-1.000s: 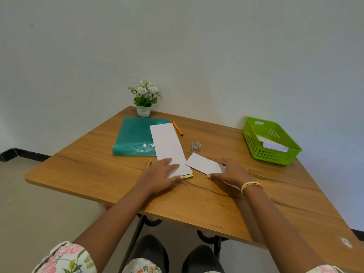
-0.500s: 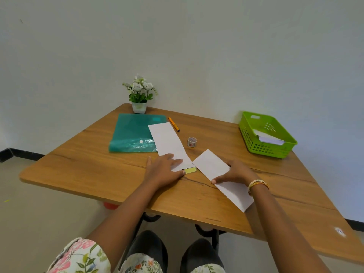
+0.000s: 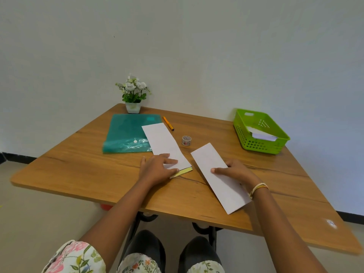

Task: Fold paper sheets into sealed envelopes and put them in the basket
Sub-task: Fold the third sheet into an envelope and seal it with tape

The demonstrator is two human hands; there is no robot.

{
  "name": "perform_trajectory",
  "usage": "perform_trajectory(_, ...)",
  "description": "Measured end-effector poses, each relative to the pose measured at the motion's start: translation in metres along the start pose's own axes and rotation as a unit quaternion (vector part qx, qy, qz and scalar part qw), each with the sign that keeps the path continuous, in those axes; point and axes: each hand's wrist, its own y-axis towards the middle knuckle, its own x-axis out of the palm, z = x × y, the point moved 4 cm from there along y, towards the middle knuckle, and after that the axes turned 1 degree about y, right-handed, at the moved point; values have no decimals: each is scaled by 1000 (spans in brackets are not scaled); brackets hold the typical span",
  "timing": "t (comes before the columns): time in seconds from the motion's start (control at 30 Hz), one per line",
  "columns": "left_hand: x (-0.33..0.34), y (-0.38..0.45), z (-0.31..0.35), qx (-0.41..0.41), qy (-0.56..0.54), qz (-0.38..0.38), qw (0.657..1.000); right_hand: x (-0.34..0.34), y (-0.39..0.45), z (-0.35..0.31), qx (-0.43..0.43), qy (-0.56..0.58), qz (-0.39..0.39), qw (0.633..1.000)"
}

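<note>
Folder (image 3: 129, 133), teal, flat at far left, with plant (image 3: 133, 95) behind it at the wall; no part in the folding as seen. Just right of that, stack (image 3: 164, 143) of long white sheets lying over the folder's corner, a yellow sheet peeking out underneath at the near end. Pinned there by left hand (image 3: 157, 169), fingers straight and spread flat on the stack's near end, pressing, gripping nothing. Pen (image 3: 168, 123) and tape (image 3: 186, 140) beyond, both untouched; sealing evidently not begun for the current piece. Right of the stack, apart from it, one sheet (image 3: 218, 177) drawn clear and lying slantwise, near end overhanging the table (image 3: 78, 174) edge; no crease visible on it. Held down by right hand (image 3: 234, 171), fingers extended across its middle, thumb side hidden, so press or pinch cannot be told for sure; looks like a flat press. Far right, basket (image 3: 275, 147), green, with white paper already inside, probably finished envelopes. Judged overall: some done, this sheet only separated, folding, taping and dropping in left, more sheets waiting.
</note>
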Motion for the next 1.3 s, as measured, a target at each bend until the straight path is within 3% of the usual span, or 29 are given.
perform_trajectory(0.17, 1, -6, 4, 23, -24, 64, 997, 5, -2, 4, 22, 21, -10, 999)
perform_trajectory(0.3, 3, -6, 11, 52, 15, 100, 994, 10, -5, 4, 32, 27, -53, 998)
perform_trajectory(0.43, -2, -10, 16, 84, -15, 170, 982, 8, -10, 1, 44, 48, -99, 993)
perform_trajectory(0.6, -5, -8, 21, 87, -35, 169, 981, 6, -16, -6, 30, 93, -176, 979)
perform_trajectory(1.1, -9, -12, 28, 140, -34, 188, 972, 56, -13, -24, 83, 49, -190, 977)
perform_trajectory(1.3, -11, -16, 28, 147, -96, 165, 970, 64, 4, -35, 67, 54, -128, 988)
